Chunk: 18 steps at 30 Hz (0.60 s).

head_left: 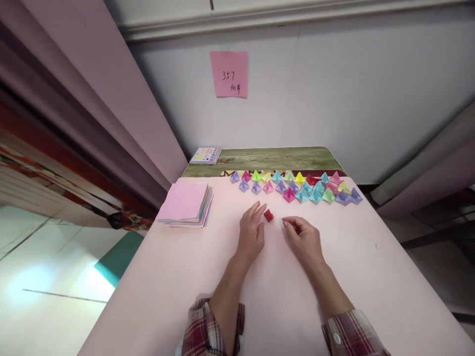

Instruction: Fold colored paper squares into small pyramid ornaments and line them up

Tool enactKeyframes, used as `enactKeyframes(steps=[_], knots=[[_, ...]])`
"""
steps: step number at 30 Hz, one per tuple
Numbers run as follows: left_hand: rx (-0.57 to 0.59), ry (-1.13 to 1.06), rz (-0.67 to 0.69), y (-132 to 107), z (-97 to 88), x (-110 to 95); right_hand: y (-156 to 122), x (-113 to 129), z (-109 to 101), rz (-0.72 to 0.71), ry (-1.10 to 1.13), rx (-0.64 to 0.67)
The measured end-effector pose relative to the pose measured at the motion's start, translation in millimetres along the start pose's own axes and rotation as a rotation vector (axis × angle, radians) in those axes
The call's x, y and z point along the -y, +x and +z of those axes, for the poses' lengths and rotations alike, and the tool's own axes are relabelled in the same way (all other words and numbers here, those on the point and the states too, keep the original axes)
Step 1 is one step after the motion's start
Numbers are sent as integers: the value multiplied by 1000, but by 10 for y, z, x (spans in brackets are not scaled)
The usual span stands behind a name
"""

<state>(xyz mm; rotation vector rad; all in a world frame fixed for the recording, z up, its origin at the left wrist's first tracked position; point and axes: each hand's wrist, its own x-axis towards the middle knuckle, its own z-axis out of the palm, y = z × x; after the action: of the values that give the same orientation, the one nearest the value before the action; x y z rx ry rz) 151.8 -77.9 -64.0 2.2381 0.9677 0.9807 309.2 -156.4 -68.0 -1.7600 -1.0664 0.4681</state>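
Observation:
A small red folded paper piece lies on the pink table, just right of the fingertips of my left hand. That hand lies flat with fingers stretched out, holding nothing. My right hand rests a little to the right of the red piece, fingers loosely curled, with nothing visible in them. Neither hand grips the red piece. Beyond both hands, several folded paper shapes in purple, pink, green, yellow, blue and red sit in rows near the far edge.
A stack of coloured paper squares, pink on top, lies at the left. A small printed packet sits on a green-brown wooden surface behind the table. A pink note hangs on the wall. The table's left edge drops to the floor.

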Motion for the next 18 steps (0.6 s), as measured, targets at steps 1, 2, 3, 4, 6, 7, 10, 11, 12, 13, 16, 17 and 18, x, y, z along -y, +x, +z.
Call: enactKeyframes(steps=[1,2,3,4,6,7,10,11,12,13,16,17,18], knots=[[47,46,32,11,19,-10,2,-2,3,-1,-1,2],[84,91,51,22,40,-17,5,-6,2,1,-2,3],[112,133,62,31,61,-18,8,-9,-1,6,-5,4],[131,168,69,38,81,-15,11,-12,-4,13,-7,5],[136,215,79,45,114,3,11,-17,-8,22,-8,11],[123,226,83,45,124,15,10,-19,-7,25,-7,15],[50,232,78,32,126,44,-2,-25,1,34,-6,24],[28,239,68,25,118,50,-6,-27,4,39,-8,24],[11,251,52,16,108,53,-9,-28,5,44,-11,24],[-4,264,31,7,97,53,-11,-28,5,50,-14,24],[-45,264,-22,-22,66,28,-9,-20,-3,60,-13,32],[-43,247,-15,-30,58,9,-6,-16,-8,62,-10,36],[-26,225,9,-37,52,-15,-3,-12,-13,62,-6,39]])
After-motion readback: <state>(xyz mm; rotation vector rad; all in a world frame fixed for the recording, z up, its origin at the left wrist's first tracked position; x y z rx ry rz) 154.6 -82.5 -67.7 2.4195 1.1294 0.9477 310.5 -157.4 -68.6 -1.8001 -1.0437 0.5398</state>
